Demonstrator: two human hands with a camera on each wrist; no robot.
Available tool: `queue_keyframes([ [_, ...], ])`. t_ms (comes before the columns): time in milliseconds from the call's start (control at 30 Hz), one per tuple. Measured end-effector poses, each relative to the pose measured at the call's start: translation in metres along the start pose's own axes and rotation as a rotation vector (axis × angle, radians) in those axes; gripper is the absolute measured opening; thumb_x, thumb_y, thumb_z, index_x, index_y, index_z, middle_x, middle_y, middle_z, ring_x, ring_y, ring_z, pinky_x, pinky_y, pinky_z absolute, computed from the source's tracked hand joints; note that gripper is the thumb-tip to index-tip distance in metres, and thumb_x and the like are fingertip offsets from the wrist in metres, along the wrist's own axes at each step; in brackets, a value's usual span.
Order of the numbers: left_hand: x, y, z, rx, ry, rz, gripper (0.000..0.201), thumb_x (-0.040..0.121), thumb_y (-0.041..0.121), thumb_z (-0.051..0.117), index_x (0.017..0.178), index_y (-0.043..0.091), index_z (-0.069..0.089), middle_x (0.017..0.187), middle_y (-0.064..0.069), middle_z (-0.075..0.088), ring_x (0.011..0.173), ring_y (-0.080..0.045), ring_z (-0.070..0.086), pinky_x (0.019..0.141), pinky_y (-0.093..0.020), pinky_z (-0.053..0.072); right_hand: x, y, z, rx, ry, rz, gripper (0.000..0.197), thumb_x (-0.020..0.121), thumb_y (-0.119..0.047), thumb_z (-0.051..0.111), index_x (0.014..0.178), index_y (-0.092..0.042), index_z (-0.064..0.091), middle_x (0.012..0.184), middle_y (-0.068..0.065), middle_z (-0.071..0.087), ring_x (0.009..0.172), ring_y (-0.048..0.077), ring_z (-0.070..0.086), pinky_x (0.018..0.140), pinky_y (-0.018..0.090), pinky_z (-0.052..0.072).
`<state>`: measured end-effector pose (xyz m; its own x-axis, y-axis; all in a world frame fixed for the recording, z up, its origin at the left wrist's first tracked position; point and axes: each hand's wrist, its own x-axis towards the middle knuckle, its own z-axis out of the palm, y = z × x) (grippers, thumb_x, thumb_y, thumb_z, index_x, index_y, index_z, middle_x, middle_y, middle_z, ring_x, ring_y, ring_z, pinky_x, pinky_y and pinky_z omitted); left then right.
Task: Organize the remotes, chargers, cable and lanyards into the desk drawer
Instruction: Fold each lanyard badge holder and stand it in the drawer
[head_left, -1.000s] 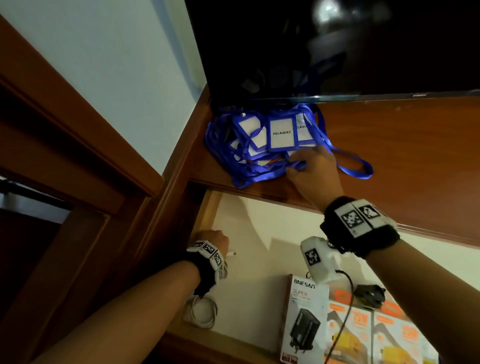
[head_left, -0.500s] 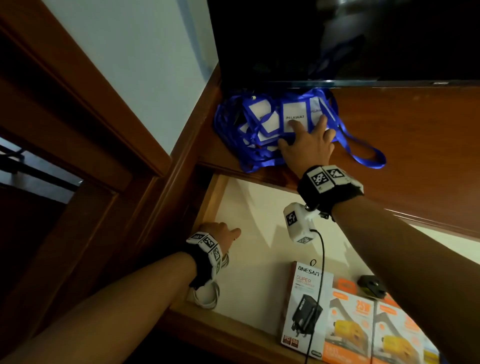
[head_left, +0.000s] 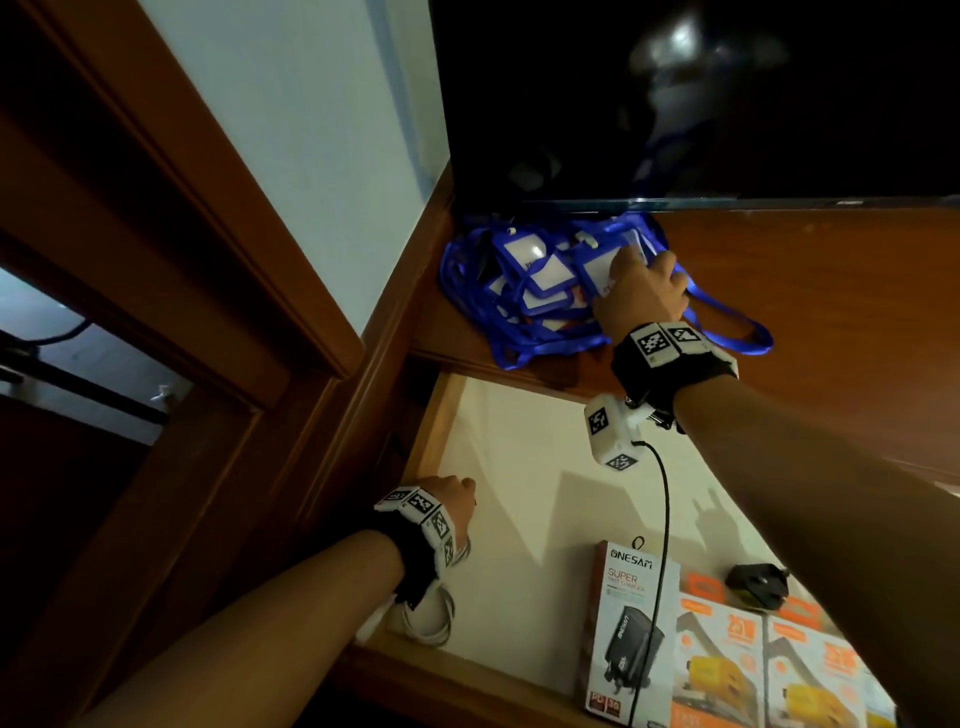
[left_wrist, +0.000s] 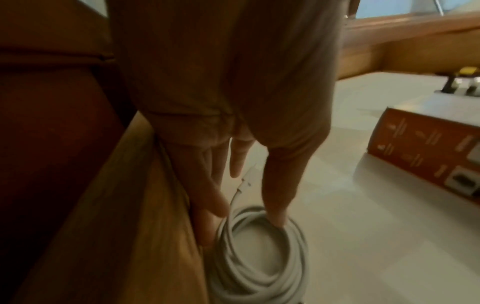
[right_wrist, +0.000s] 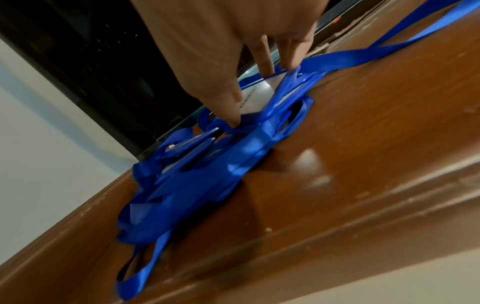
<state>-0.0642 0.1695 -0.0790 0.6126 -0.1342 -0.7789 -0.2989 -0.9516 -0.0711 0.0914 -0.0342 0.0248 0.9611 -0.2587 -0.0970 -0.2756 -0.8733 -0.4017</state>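
Observation:
A tangle of blue lanyards (head_left: 519, 291) with white badge holders lies in the desk top's back left corner, under the TV. My right hand (head_left: 641, 291) is on the pile's right side. In the right wrist view, the right hand (right_wrist: 257, 95) pinches a badge and ribbons of the lanyards (right_wrist: 207, 174) between thumb and fingers. Below, the drawer (head_left: 519, 493) stands pulled out. My left hand (head_left: 454, 496) is at its left wall. In the left wrist view, the left hand (left_wrist: 244, 224) reaches down with fairly straight fingers, touching the coiled white cable (left_wrist: 259, 267) on the drawer floor.
In the drawer's front right lie a white charger box (head_left: 631, 623), two orange charger boxes (head_left: 727, 670) and a black plug (head_left: 756, 584). A dark TV (head_left: 675, 104) hangs over the desk top (head_left: 831, 312). A wooden frame and wall close the left side.
My right hand slid farther back over the pile and curled round a badge, bunching the lanyards. My left hand stayed by the cable at the drawer's left wall.

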Motion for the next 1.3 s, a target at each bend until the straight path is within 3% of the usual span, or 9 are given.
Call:
queue_keyframes([
  [200,-0.018,-0.005,-0.039,-0.331,0.09,0.132,0.077,0.081,0.038,0.065,0.143,0.014,0.027,0.143,-0.008,0.038,0.128,-0.026,0.043,0.103,-0.038,0.04,-0.003,-0.002,-0.013,0.297,0.068,0.114,0.051,0.085,-0.01,0.059,0.13,0.002,0.037,0.129,0.026,0.05,0.119,0.043,0.048,0.092,0.045,0.043],
  [400,-0.047,0.004,-0.114,-0.916,0.639,0.271,0.04,0.086,0.026,0.065,0.122,0.01,0.057,0.124,-0.011,0.059,0.112,-0.024,0.057,0.097,-0.034,0.045,-0.021,-0.007,-0.04,0.537,0.047,0.224,0.034,0.086,-0.013,0.053,0.117,-0.001,0.056,0.121,0.022,0.059,0.106,0.039,0.059,0.089,0.044,0.051],
  [467,-0.054,0.011,-0.14,-1.067,0.713,0.294,0.033,0.088,0.028,0.063,0.116,0.012,0.061,0.119,-0.007,0.063,0.108,-0.02,0.059,0.096,-0.031,0.045,-0.03,-0.011,-0.056,0.743,0.097,0.16,0.023,0.085,-0.011,0.053,0.107,-0.007,0.056,0.108,0.018,0.063,0.086,0.036,0.065,0.067,0.041,0.057],
  [733,-0.1,0.052,-0.231,-1.58,0.441,0.665,0.036,0.098,0.044,0.041,0.083,0.02,0.064,0.073,0.005,0.069,0.065,-0.009,0.065,0.06,-0.022,0.049,-0.107,-0.013,-0.121,0.978,0.136,-0.1,0.014,0.091,-0.001,0.053,0.095,-0.015,0.054,0.084,0.008,0.063,0.052,0.009,0.061,0.035,0.017,0.041],
  [867,-0.115,0.074,-0.244,-1.521,0.554,0.818,0.006,0.094,0.017,0.054,0.092,0.016,0.06,0.083,-0.003,0.065,0.073,-0.014,0.062,0.073,-0.032,0.049,-0.149,0.007,-0.126,0.999,0.161,-0.066,0.024,0.091,-0.002,0.055,0.115,-0.005,0.055,0.096,0.013,0.065,0.054,0.006,0.062,0.04,0.015,0.042],
  [1000,-0.132,0.095,-0.249,-1.264,0.637,0.875,0.026,0.086,0.009,0.062,0.11,0.021,0.058,0.104,-0.012,0.066,0.096,-0.028,0.063,0.089,-0.039,0.05,-0.174,0.027,-0.147,0.985,0.146,-0.004,0.019,0.093,-0.015,0.057,0.111,-0.008,0.055,0.093,0.019,0.066,0.057,0.031,0.062,0.035,0.023,0.041],
  [1100,-0.155,0.104,-0.267,-1.074,0.714,0.88,0.033,0.085,0.006,0.062,0.108,0.029,0.057,0.104,-0.009,0.067,0.096,-0.026,0.064,0.086,-0.038,0.052,-0.171,0.046,-0.174,0.99,0.239,0.058,0.036,0.087,-0.016,0.064,0.118,-0.008,0.049,0.106,0.016,0.063,0.07,0.025,0.061,0.045,0.02,0.045],
  [1200,-0.185,0.114,-0.29,-0.878,0.704,0.962,0.034,0.084,0.0,0.063,0.099,0.03,0.061,0.093,-0.005,0.066,0.081,-0.015,0.059,0.076,-0.032,0.048,-0.169,0.059,-0.213,0.949,0.312,-0.084,0.065,0.073,-0.008,0.067,0.131,-0.019,0.04,0.12,0.006,0.054,0.097,0.022,0.059,0.075,0.031,0.051],
  [1300,-0.218,0.126,-0.307,-0.707,0.633,1.04,0.041,0.083,-0.004,0.062,0.093,0.036,0.064,0.092,-0.002,0.067,0.084,-0.014,0.059,0.081,-0.037,0.049,-0.175,0.068,-0.253,0.871,0.246,-0.282,0.067,0.07,0.01,0.061,0.127,-0.023,0.046,0.109,-0.001,0.055,0.088,0.016,0.057,0.074,0.032,0.051],
])
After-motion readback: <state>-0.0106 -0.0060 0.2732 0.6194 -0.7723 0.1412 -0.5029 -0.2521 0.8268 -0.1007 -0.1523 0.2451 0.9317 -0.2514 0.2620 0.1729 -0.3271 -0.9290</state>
